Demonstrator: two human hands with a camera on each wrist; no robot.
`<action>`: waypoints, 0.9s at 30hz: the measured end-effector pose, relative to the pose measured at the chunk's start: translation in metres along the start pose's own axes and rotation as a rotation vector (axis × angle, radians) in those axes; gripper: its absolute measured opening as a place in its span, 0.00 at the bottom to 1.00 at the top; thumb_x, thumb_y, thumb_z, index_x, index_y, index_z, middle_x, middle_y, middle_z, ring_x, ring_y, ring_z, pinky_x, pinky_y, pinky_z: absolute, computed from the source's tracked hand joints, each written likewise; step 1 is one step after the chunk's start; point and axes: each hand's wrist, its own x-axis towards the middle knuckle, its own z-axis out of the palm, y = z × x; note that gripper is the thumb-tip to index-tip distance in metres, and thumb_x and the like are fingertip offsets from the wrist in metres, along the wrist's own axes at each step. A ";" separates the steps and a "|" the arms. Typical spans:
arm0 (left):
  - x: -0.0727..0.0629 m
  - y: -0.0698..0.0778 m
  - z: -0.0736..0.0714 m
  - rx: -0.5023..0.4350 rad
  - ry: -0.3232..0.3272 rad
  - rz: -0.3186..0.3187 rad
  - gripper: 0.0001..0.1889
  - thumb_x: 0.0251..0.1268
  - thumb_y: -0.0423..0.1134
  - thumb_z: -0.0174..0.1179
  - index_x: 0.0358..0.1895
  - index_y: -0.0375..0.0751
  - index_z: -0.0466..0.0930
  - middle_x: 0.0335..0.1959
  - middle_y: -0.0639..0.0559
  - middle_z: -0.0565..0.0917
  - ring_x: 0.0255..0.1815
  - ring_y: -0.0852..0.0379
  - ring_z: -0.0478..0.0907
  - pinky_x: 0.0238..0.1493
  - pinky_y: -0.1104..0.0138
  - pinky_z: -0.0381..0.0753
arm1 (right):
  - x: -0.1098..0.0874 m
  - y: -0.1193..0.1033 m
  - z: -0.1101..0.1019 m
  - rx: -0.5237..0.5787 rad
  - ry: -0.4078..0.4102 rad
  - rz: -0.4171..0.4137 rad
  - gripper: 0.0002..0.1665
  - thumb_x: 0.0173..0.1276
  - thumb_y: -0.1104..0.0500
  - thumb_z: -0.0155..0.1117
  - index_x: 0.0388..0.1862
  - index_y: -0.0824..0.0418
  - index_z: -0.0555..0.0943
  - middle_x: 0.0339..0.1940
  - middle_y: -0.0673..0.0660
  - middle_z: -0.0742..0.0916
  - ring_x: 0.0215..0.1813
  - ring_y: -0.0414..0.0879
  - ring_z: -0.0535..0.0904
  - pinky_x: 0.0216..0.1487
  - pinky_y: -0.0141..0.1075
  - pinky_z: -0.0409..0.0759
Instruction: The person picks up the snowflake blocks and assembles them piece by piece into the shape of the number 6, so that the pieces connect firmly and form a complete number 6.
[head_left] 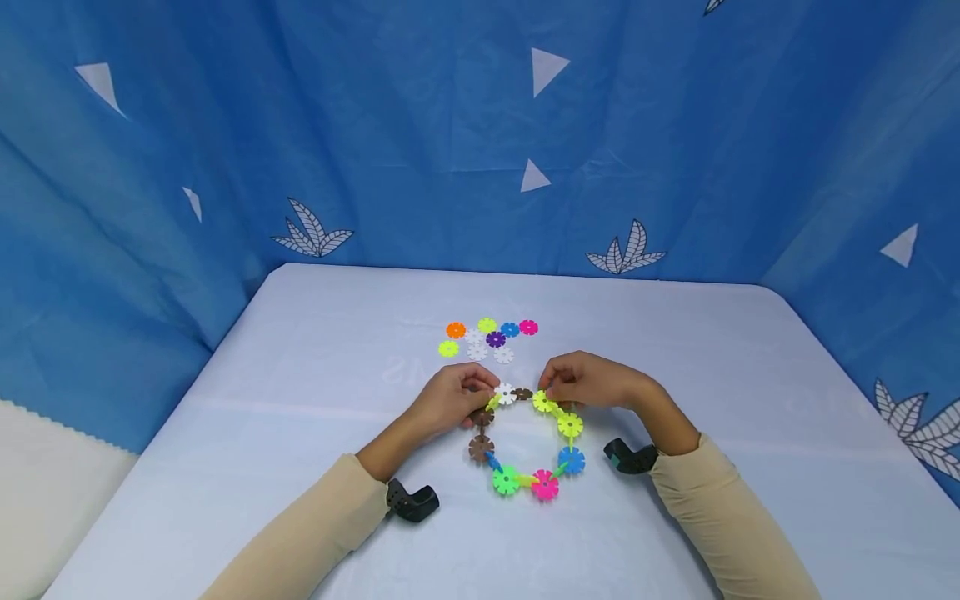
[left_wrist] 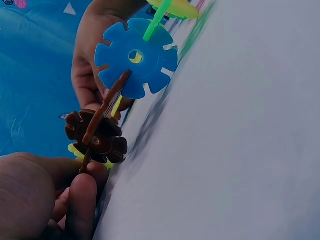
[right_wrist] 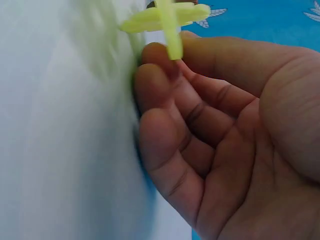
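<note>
Notched plastic snowflake discs are slotted together into a loop, lying on the table in the head view. At its upper left my left hand [head_left: 450, 396] pinches a brown snowflake disc [head_left: 482, 417] between thumb and fingers; the left wrist view shows it edge-on, below another brown disc [left_wrist: 97, 142] and a blue one [left_wrist: 140, 75]. Opposite, my right hand [head_left: 596, 379] pinches a yellow snowflake disc [head_left: 542, 402], seen edge-on [right_wrist: 170, 30] in the right wrist view. A white disc [head_left: 506, 394] and a brown disc [head_left: 522, 393] lie between the hands. Whether that brown disc joins the yellow one I cannot tell.
Several loose discs lie beyond the loop, among them an orange [head_left: 456, 330], a purple [head_left: 496, 339] and a pink one [head_left: 528, 327]. The white table [head_left: 337, 333] meets a blue patterned curtain [head_left: 450, 125] at the back. Black devices [head_left: 412, 502] sit at both wrists.
</note>
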 end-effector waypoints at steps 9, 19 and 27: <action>-0.001 -0.002 -0.001 0.006 -0.008 0.023 0.06 0.71 0.31 0.62 0.46 0.42 0.84 0.32 0.51 0.83 0.19 0.58 0.73 0.20 0.68 0.76 | 0.002 0.001 0.001 0.043 0.099 0.047 0.06 0.75 0.63 0.63 0.46 0.65 0.81 0.31 0.57 0.82 0.32 0.49 0.76 0.34 0.36 0.78; -0.001 0.000 -0.001 0.029 -0.012 0.031 0.06 0.71 0.31 0.62 0.46 0.43 0.84 0.32 0.52 0.84 0.19 0.58 0.73 0.21 0.67 0.77 | 0.006 0.000 0.005 0.055 0.123 0.008 0.06 0.74 0.64 0.63 0.46 0.66 0.82 0.31 0.57 0.82 0.31 0.49 0.74 0.33 0.34 0.76; 0.000 -0.001 -0.004 0.041 -0.039 0.026 0.08 0.71 0.33 0.63 0.49 0.43 0.86 0.34 0.52 0.85 0.18 0.58 0.74 0.23 0.68 0.78 | 0.009 -0.001 0.009 0.075 0.180 0.023 0.04 0.73 0.66 0.64 0.43 0.65 0.84 0.31 0.56 0.85 0.32 0.49 0.75 0.35 0.33 0.77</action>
